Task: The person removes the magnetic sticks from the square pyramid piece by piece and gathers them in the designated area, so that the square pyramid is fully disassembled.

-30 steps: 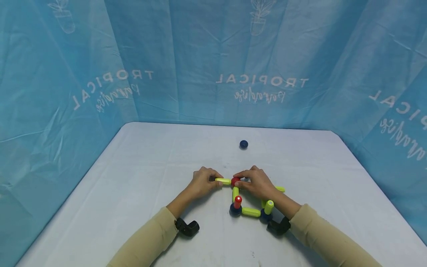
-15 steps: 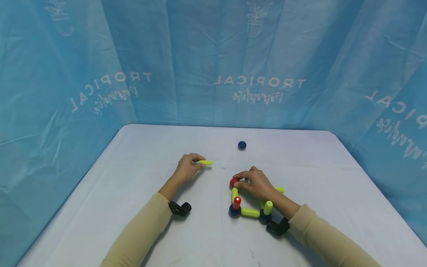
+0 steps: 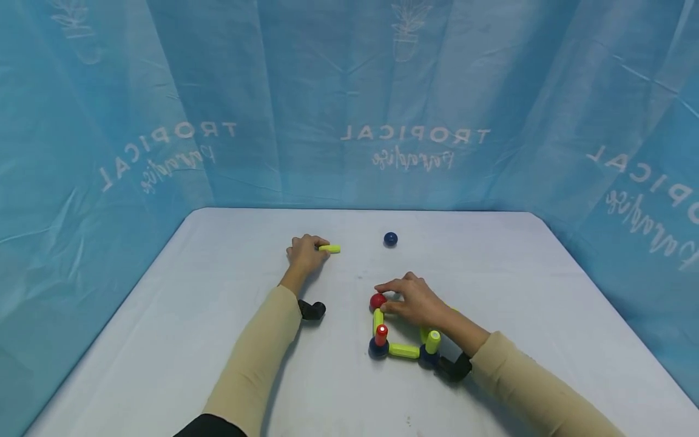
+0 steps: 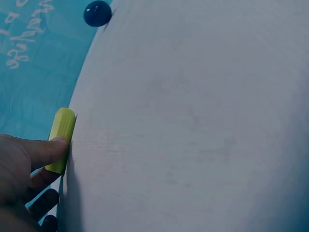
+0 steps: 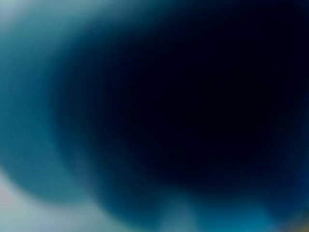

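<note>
My left hand [image 3: 307,254] pinches a short yellow-green rod [image 3: 329,249] between thumb and fingers, near the table's far side; the left wrist view shows the same rod [image 4: 62,130]. Farther right, my right hand [image 3: 416,300] is at a red ball [image 3: 377,301], thumb beside it and index finger slightly above. From that ball a yellow rod [image 3: 378,321] runs to a dark blue ball [image 3: 378,348] bearing an upright red rod [image 3: 381,334]. Another yellow rod [image 3: 404,351] joins it to a second blue ball [image 3: 428,358] with an upright yellow rod [image 3: 433,342]. My right wrist hides part of this structure.
A loose dark blue ball [image 3: 390,239] sits toward the far edge of the white table [image 3: 229,291]. Blue printed curtains [image 3: 306,176] stand behind and at both sides. Black wrist devices [image 3: 312,310] are on the arms. The right wrist view is a dark blur.
My left hand has drawn the yellow rod away from the red ball, carrying it left and toward the far edge. My right hand has stayed by the ball, its index finger lifting slightly.
</note>
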